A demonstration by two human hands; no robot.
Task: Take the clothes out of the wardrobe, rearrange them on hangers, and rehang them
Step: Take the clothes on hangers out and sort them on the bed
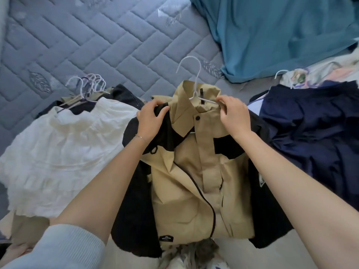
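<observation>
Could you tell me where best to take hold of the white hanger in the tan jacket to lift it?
Grip the hanger by its neck below the hook, coming down from above: only that part stands clear of the jacket collar, while its arms lie mostly inside the shoulders.

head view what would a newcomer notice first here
The tan and black jacket lies front and centre on the quilted mattress, a white hanger poking from its collar. The left hand grips its black shoulder and the right hand pinches the hanger's arm. A white ruffled skirt lies to the left, a teal cloth at top right.
</observation>
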